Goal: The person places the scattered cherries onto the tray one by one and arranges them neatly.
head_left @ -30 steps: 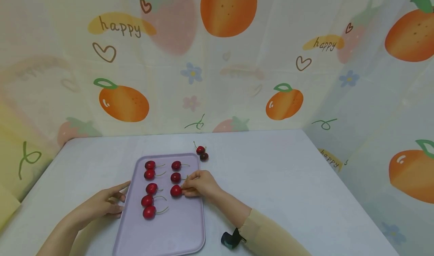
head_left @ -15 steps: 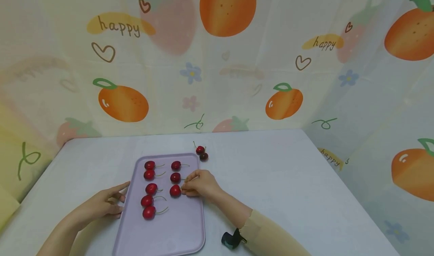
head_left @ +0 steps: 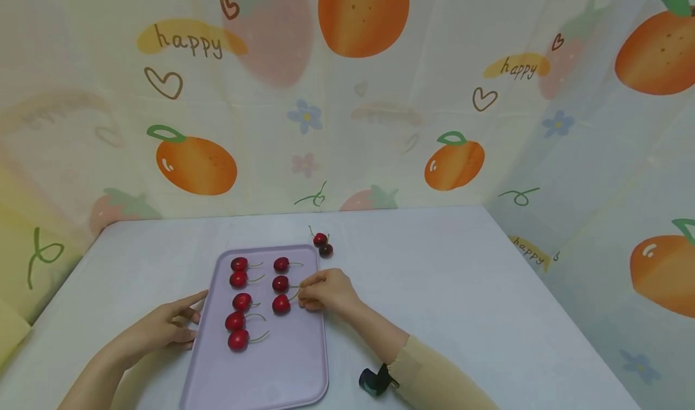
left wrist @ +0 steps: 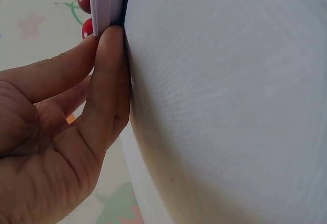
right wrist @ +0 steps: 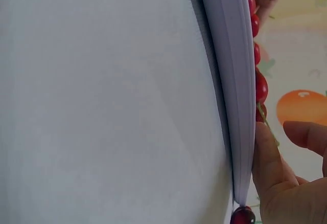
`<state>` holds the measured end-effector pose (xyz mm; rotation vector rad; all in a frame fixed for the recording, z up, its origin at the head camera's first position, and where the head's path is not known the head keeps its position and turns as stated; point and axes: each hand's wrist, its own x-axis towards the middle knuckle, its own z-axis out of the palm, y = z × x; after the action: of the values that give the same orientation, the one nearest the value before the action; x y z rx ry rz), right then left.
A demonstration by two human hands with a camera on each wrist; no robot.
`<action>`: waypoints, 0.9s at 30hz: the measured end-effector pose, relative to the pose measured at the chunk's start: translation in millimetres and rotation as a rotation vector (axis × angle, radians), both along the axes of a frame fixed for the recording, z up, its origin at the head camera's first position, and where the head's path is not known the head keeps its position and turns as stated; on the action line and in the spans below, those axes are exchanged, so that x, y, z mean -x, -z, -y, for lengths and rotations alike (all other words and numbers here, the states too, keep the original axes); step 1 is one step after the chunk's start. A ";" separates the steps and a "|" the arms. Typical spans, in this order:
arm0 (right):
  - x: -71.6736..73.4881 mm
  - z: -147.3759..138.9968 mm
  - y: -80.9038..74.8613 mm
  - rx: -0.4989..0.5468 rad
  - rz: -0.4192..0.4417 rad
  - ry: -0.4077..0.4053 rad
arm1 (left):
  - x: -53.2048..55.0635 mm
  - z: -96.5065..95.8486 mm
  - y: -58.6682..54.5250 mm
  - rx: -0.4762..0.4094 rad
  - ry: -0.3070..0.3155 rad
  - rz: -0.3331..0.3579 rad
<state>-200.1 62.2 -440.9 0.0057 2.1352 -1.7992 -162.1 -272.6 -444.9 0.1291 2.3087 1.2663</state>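
On the lilac tray (head_left: 277, 368), red cherries with stems lie in two columns. The left column has several, the lowest being a cherry (head_left: 238, 340); the right column has three. My right hand (head_left: 331, 292) hovers at the tray's right rim, fingertips beside the stem of the lowest right-column cherry (head_left: 281, 304). In the right wrist view that stem (right wrist: 267, 124) stands free, with a gap between thumb and fingers of the hand (right wrist: 291, 183). My left hand (head_left: 157, 331) touches the tray's left edge, forefinger extended; the left wrist view shows fingertips (left wrist: 111, 35) against its side wall.
Two more cherries, one bright (head_left: 320, 239) and one dark (head_left: 326, 251), lie on the white table (head_left: 434, 289) just beyond the tray's far right corner. A black wrist camera (head_left: 374, 381) hangs below the right sleeve. A fruit-printed cloth (head_left: 358, 126) rises behind the table.
My right fingers have drawn back slightly to the right from the lowest right-column cherry, and its stem now shows, pointing up and right. The left hand and tray have stayed in place.
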 end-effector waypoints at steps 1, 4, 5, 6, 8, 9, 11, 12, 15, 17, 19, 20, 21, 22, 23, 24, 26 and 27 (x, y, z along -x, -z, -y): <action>0.5 -1.4 -0.5 -0.002 0.004 0.007 | 0.1 0.2 0.0 0.000 0.000 0.000; 2.2 -5.8 -1.7 -0.015 0.011 0.024 | 0.1 0.8 0.0 -0.004 0.004 -0.002; 2.6 -7.1 -2.1 -0.022 0.012 0.029 | 0.0 1.1 0.0 -0.009 0.009 -0.003; 3.1 -8.3 -2.3 -0.024 0.016 0.033 | -0.1 1.3 0.0 -0.014 0.013 -0.003; 3.9 -10.3 -2.3 -0.030 0.016 0.035 | -0.3 1.6 -0.1 -0.020 0.018 -0.006; 3.9 -11.1 -2.4 -0.034 0.015 0.034 | -0.3 1.6 -0.1 -0.022 0.019 -0.006; 4.7 -12.7 -1.7 -0.032 0.015 0.035 | -0.4 1.7 0.0 -0.025 0.025 -0.010; 5.3 -13.5 -1.2 -0.027 0.016 0.034 | -0.4 1.7 0.0 -0.024 0.025 -0.011; 7.6 -16.0 0.8 -0.017 0.009 0.030 | -0.5 2.0 0.0 -0.026 0.031 -0.016; 9.3 -18.0 2.0 -0.010 0.002 0.027 | -0.6 2.2 0.0 -0.027 0.033 -0.018; 10.8 -20.1 2.7 -0.006 -0.005 0.030 | -0.6 2.1 -0.1 -0.027 0.033 -0.018; 11.4 -21.1 2.8 -0.004 -0.009 0.032 | -0.5 2.1 -0.2 -0.026 0.033 -0.018; 12.0 -22.1 3.0 -0.002 -0.015 0.032 | -0.5 2.0 -0.2 -0.025 0.033 -0.018; 12.5 -23.0 3.1 0.002 -0.016 0.034 | -0.4 2.0 -0.3 -0.024 0.032 -0.017; 13.1 -23.9 3.1 0.004 -0.020 0.036 | -0.4 2.0 -0.4 -0.022 0.030 -0.016; 13.8 -24.8 3.3 0.006 -0.021 0.036 | -0.3 1.9 -0.3 -0.023 0.031 -0.014; 15.5 -26.7 3.7 0.013 -0.028 0.034 | -0.3 2.1 -0.1 -0.024 0.033 -0.014; 16.7 -27.7 4.1 0.016 -0.030 0.035 | -0.3 2.2 0.1 -0.025 0.034 -0.013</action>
<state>-216.8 89.9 -445.1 0.0123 2.1538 -1.8467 -161.7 -274.8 -445.0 0.1843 2.2925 1.2812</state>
